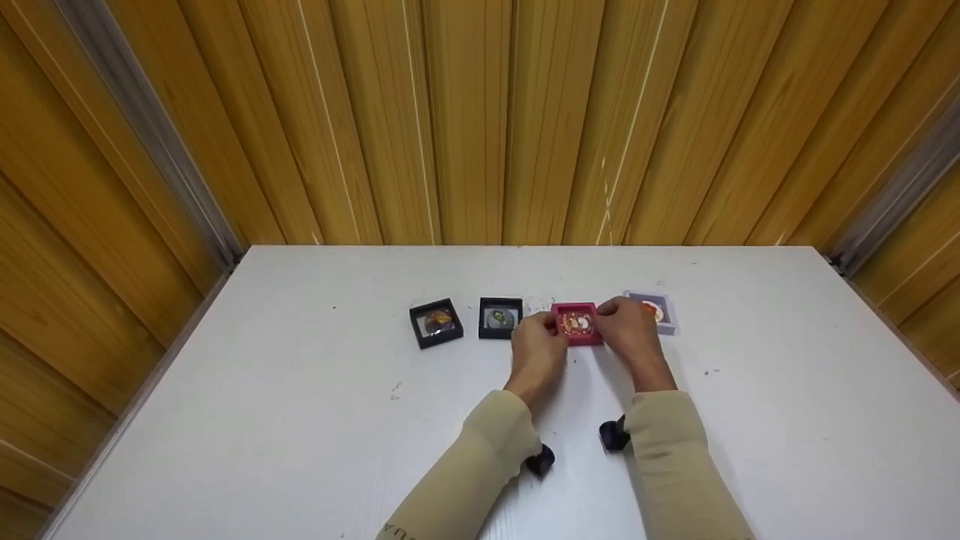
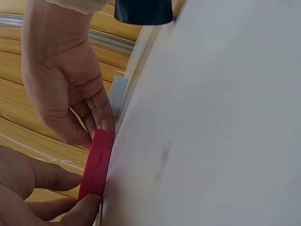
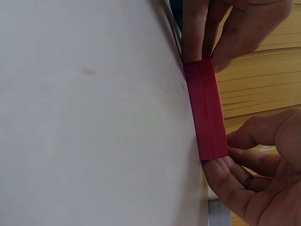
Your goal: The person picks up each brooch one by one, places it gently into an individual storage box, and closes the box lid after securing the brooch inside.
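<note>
A small square red display case (image 1: 577,324), with a patterned red and white round piece behind its window, sits on the white table. My left hand (image 1: 538,349) holds its left side and my right hand (image 1: 631,330) pinches the right side. Seen edge-on in the left wrist view, the red case (image 2: 96,162) shows a seam along its side, with fingers at both ends. In the right wrist view the fingertips sit right at the ends of the case (image 3: 206,109), low against the tabletop.
Left of my hands are a black case (image 1: 500,319) and a tilted black case (image 1: 436,323), each with a round piece inside. Partly behind my right hand lies a pale grey case (image 1: 666,300). A wood-patterned wall (image 1: 465,120) rises behind the table (image 1: 247,420).
</note>
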`<action>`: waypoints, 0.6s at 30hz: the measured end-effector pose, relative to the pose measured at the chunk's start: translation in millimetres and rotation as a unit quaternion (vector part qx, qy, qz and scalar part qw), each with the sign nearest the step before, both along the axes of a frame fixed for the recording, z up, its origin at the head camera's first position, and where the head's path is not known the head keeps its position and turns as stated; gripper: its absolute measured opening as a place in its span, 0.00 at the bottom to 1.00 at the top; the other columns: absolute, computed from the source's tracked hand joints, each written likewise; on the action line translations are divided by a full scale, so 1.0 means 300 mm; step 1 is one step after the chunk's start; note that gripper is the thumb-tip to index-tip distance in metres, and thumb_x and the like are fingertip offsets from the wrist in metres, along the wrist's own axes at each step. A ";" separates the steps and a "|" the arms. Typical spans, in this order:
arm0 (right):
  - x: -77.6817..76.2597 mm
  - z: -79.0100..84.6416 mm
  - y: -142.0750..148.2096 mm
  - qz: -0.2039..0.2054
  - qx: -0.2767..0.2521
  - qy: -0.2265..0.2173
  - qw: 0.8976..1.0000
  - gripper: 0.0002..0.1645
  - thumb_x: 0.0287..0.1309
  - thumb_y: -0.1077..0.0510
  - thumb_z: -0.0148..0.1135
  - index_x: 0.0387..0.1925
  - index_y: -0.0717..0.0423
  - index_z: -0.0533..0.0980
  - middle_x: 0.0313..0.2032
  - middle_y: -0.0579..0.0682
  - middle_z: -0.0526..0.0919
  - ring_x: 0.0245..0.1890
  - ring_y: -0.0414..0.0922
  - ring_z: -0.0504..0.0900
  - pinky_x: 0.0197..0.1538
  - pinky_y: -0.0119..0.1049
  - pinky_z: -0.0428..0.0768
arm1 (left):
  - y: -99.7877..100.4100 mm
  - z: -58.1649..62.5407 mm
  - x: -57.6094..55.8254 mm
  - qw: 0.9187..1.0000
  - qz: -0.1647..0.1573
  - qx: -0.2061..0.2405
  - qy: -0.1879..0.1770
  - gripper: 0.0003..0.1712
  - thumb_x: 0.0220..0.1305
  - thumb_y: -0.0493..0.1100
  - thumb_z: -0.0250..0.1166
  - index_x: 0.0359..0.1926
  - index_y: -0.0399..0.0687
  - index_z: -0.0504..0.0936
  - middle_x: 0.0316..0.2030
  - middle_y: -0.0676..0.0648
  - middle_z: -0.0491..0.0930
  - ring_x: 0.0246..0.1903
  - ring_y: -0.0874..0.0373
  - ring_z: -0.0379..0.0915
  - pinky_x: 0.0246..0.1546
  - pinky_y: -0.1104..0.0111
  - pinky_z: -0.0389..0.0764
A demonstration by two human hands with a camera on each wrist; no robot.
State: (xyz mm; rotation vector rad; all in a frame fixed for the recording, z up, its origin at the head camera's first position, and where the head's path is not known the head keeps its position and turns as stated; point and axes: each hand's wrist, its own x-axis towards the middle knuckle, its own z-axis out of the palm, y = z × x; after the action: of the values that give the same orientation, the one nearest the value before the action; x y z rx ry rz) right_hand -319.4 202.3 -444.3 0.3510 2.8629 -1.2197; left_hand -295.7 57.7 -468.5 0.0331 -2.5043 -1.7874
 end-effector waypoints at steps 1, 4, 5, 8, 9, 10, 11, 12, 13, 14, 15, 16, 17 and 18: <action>-0.001 -0.003 0.000 0.000 -0.002 0.000 1.000 0.19 0.71 0.60 0.63 0.54 0.72 0.81 0.53 0.67 0.83 0.50 0.57 0.80 0.55 0.49 0.79 | 0.000 -0.002 -0.003 1.000 0.001 -0.003 0.004 0.19 0.63 0.24 0.65 0.55 0.31 0.86 0.43 0.41 0.88 0.44 0.55 0.84 0.48 0.69 0.84; -0.005 -0.007 0.001 -0.001 -0.003 0.001 1.000 0.20 0.71 0.60 0.63 0.55 0.72 0.80 0.56 0.69 0.83 0.54 0.59 0.80 0.59 0.51 0.78 | 0.004 -0.006 -0.010 1.000 0.003 -0.011 0.007 0.18 0.65 0.24 0.64 0.55 0.31 0.87 0.44 0.41 0.88 0.46 0.54 0.84 0.49 0.68 0.84; -0.006 -0.007 0.002 -0.001 -0.008 -0.005 1.000 0.20 0.72 0.59 0.62 0.56 0.72 0.80 0.57 0.69 0.82 0.55 0.59 0.79 0.60 0.51 0.78 | 0.005 -0.007 -0.012 1.000 0.003 -0.012 0.005 0.18 0.66 0.24 0.64 0.56 0.31 0.86 0.45 0.41 0.88 0.47 0.54 0.84 0.49 0.68 0.84; -0.011 -0.009 0.005 -0.005 -0.020 -0.014 1.000 0.20 0.73 0.60 0.61 0.58 0.71 0.79 0.59 0.69 0.81 0.57 0.59 0.79 0.60 0.51 0.78 | 0.009 -0.006 -0.020 1.000 0.005 -0.016 0.003 0.18 0.66 0.24 0.64 0.56 0.31 0.86 0.45 0.41 0.88 0.48 0.53 0.84 0.50 0.68 0.84; -0.013 -0.009 0.006 -0.008 -0.023 -0.015 1.000 0.20 0.74 0.60 0.61 0.59 0.71 0.80 0.59 0.68 0.81 0.57 0.59 0.79 0.60 0.50 0.79 | 0.010 -0.005 -0.022 1.000 0.006 -0.016 0.001 0.18 0.66 0.24 0.64 0.56 0.31 0.86 0.45 0.41 0.88 0.48 0.53 0.84 0.50 0.68 0.84; -0.015 -0.010 0.007 -0.008 -0.023 -0.014 1.000 0.20 0.74 0.60 0.61 0.59 0.71 0.79 0.59 0.68 0.81 0.57 0.59 0.79 0.59 0.49 0.79 | 0.011 -0.005 -0.025 1.000 0.006 -0.016 0.001 0.18 0.66 0.24 0.64 0.56 0.31 0.86 0.45 0.41 0.88 0.47 0.53 0.84 0.49 0.68 0.84; -0.017 -0.010 0.008 -0.009 -0.026 -0.014 1.000 0.20 0.74 0.60 0.60 0.59 0.71 0.79 0.59 0.68 0.81 0.57 0.59 0.79 0.59 0.49 0.79 | 0.012 -0.005 -0.028 1.000 0.008 -0.018 0.002 0.18 0.66 0.24 0.64 0.56 0.32 0.86 0.45 0.41 0.88 0.47 0.53 0.84 0.49 0.68 0.84; -0.018 -0.009 0.008 -0.009 -0.027 -0.011 1.000 0.20 0.75 0.60 0.60 0.59 0.71 0.80 0.59 0.68 0.81 0.57 0.59 0.80 0.58 0.49 0.79 | 0.013 -0.005 -0.032 1.000 0.008 -0.019 0.004 0.18 0.65 0.23 0.64 0.56 0.32 0.86 0.44 0.41 0.88 0.46 0.53 0.84 0.48 0.69 0.84; -0.019 -0.009 0.009 -0.009 -0.029 -0.009 1.000 0.20 0.75 0.60 0.60 0.59 0.71 0.80 0.59 0.68 0.81 0.57 0.60 0.80 0.58 0.49 0.80 | 0.013 -0.006 -0.035 1.000 0.010 -0.020 0.007 0.18 0.65 0.23 0.64 0.55 0.32 0.87 0.44 0.41 0.88 0.45 0.53 0.84 0.48 0.69 0.84; -0.020 -0.009 0.009 -0.009 -0.029 -0.007 1.000 0.20 0.75 0.60 0.60 0.59 0.71 0.80 0.59 0.69 0.81 0.57 0.60 0.80 0.59 0.49 0.80 | 0.013 -0.005 -0.037 1.000 0.010 -0.021 0.007 0.19 0.65 0.23 0.64 0.55 0.32 0.87 0.44 0.41 0.88 0.45 0.53 0.84 0.48 0.69 0.84; -0.021 -0.008 0.009 -0.008 -0.028 -0.004 1.000 0.20 0.75 0.60 0.60 0.59 0.71 0.80 0.59 0.69 0.81 0.58 0.60 0.80 0.59 0.50 0.79 | 0.014 -0.005 -0.038 1.000 0.010 -0.020 0.006 0.19 0.64 0.23 0.64 0.56 0.32 0.87 0.44 0.41 0.88 0.45 0.53 0.84 0.47 0.69 0.84; -0.021 -0.008 0.009 -0.007 -0.029 -0.004 1.000 0.21 0.76 0.60 0.59 0.60 0.72 0.79 0.60 0.69 0.81 0.59 0.61 0.79 0.60 0.50 0.79 | 0.014 -0.004 -0.040 1.000 0.010 -0.020 0.006 0.20 0.64 0.22 0.64 0.56 0.32 0.86 0.44 0.41 0.88 0.46 0.53 0.84 0.48 0.69 0.84; -0.023 -0.008 0.010 -0.007 -0.032 -0.006 0.999 0.21 0.76 0.60 0.59 0.60 0.72 0.79 0.60 0.69 0.80 0.60 0.61 0.79 0.61 0.51 0.79 | 0.015 -0.004 -0.041 1.000 0.010 -0.020 0.006 0.20 0.64 0.22 0.63 0.56 0.32 0.86 0.45 0.41 0.88 0.47 0.53 0.84 0.48 0.69 0.84; -0.023 -0.007 0.010 -0.008 -0.031 -0.006 0.999 0.21 0.76 0.60 0.59 0.61 0.72 0.79 0.60 0.69 0.80 0.61 0.62 0.78 0.62 0.51 0.79 | 0.014 -0.004 -0.043 1.000 0.010 -0.020 0.006 0.21 0.63 0.22 0.63 0.56 0.32 0.86 0.45 0.41 0.88 0.47 0.53 0.84 0.49 0.68 0.84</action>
State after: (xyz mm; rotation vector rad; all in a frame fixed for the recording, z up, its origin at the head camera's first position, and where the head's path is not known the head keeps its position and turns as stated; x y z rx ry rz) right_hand -326.3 205.2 -446.4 0.3778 2.8095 -1.3016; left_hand -308.5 62.0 -469.7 0.0448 -2.5210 -1.7236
